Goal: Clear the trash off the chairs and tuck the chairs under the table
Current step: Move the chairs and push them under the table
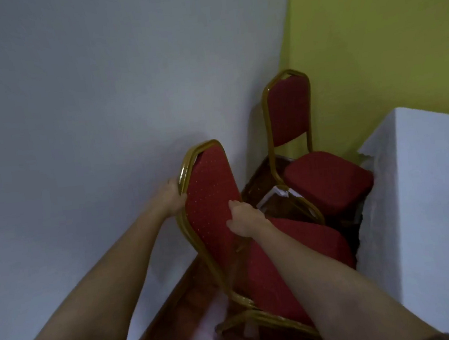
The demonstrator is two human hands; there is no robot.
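**Near chair (212, 198) held by its backrest, seen from above.** We see the left hand (171, 197) curled round the gold frame on the left edge of the backrest. The right hand (243, 219) clasps the right edge, with its thumb on the red fabric. The chair is by the grey wall over the wooden floor (183, 318), its seat pointing right toward the white-draped counter (427, 190). The far chair (327, 179) stands in the corner, its seat touching or just beside the counter's cloth. We judge the step in hand to be steering the near chair in under the counter. This is best done with both hands level on the frame and the seat squared to the counter edge, the legs guided low so they miss the far chair's frame. A pale scrap (279, 191) lies low between the two chairs; we cannot tell whether it is trash or a glint. The right forearm hides much of the near seat, the lower legs are hard to make out, and the space under the counter is out of sight.
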